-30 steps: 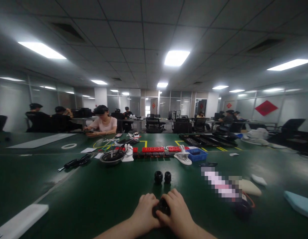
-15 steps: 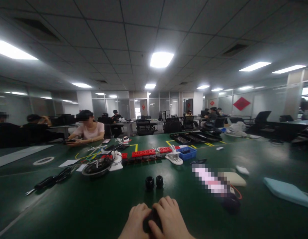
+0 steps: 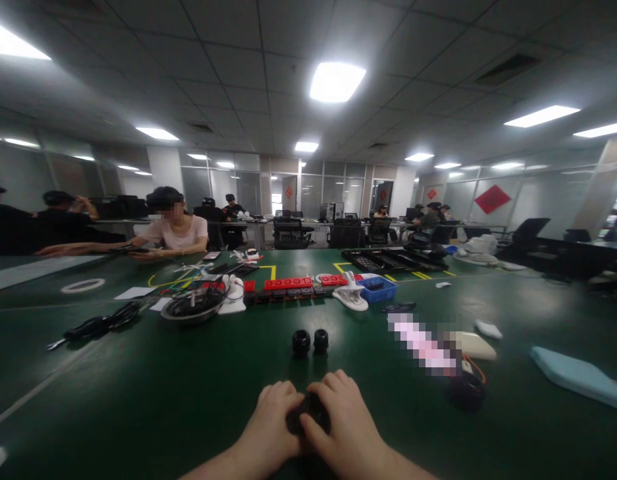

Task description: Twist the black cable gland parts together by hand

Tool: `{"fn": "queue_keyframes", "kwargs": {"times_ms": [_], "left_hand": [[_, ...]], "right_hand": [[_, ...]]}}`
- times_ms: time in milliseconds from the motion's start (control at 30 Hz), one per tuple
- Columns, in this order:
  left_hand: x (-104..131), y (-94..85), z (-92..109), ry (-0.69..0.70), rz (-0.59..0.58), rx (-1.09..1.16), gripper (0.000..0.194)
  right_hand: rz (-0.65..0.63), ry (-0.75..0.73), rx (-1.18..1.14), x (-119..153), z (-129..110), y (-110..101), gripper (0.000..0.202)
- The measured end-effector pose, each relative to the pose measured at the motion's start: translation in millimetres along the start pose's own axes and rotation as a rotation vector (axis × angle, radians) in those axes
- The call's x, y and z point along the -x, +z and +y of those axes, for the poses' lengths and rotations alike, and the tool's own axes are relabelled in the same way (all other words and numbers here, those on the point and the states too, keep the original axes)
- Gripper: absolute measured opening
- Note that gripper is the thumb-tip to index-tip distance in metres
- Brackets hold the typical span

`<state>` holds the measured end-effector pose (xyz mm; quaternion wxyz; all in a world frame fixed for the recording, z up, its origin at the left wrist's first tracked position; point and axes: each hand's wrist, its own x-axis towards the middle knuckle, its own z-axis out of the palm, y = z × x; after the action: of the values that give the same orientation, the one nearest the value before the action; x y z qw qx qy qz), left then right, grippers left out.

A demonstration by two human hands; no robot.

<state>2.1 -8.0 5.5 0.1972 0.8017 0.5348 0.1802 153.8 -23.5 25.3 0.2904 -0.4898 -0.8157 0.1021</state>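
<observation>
Low in the head view, my left hand [image 3: 274,417] and my right hand [image 3: 347,413] are closed around a black cable gland [image 3: 309,412]. My left fingers wrap its left side; the right fingers curl over its far side, with the right thumb on the near side. Much of its shape is hidden by my hands. Just beyond stand two similar cable glands, a larger one [image 3: 301,342] on the left and a smaller one [image 3: 321,341] on the right, both upright on the green table [image 3: 228,393] and apart from my hands.
Farther back lie red power-strip parts [image 3: 288,283], a white clip stand [image 3: 351,293] and a blue bin [image 3: 378,290]. On the left are a cable coil [image 3: 188,307] and a screwdriver [image 3: 91,327]; on the right, a light-blue pad [image 3: 578,375]. A person [image 3: 171,230] sits across.
The view has tilted downward, so things sit higher in the picture and more of my forearms shows. Both hands keep hold of the cable gland. The person across has stretched out an arm.
</observation>
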Motion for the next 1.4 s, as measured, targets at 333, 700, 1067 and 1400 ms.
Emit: {"fn": "queue_keyframes", "kwargs": {"times_ms": [333,700,1067,1400], "left_hand": [[-3,1.4,-1,0.019,-0.008,-0.088,0.011],[-1,-3.4,3,0.019,-0.066,-0.096,0.009],[-2,-3.1,4,-0.035,-0.078,-0.051,0.014],[-2,-4.9,3,-0.035,-0.03,-0.031,0.012]], "right_hand": [[0.005,-0.092,0.105,1,-9,-3,0.014],[-0.039,-0.217,0.144,3,-11,-4,0.02],[-0.044,-0.296,0.106,10,-14,1,0.014],[-0.004,-0.294,0.16,15,-13,-1,0.018]]}}
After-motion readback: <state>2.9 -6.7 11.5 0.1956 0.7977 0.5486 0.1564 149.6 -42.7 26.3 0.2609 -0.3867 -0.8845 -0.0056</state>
